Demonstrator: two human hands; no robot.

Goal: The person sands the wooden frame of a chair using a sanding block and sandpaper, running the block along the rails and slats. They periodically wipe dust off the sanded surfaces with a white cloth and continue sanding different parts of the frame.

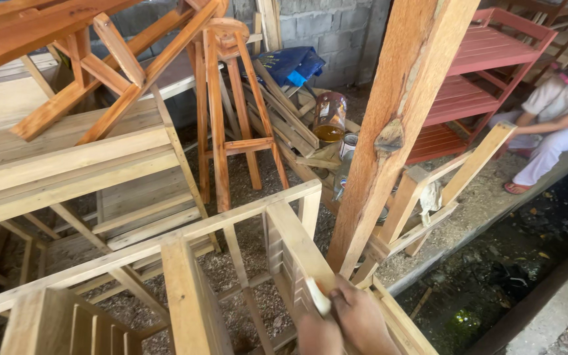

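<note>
Soft, even daylight, brighter at upper left and right; no hard shadows, no glare. Dim patch at lower right over the dark ground. Wide-angle bend toward the edges, slight blur on the hands at bottom, rest reasonably sharp.

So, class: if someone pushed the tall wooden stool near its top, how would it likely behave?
The stool would probably tip rather than slide: its legs are long, its seat small, and it stands on rough, littered ground. It looks stiff, with rungs bracing the legs.
</note>
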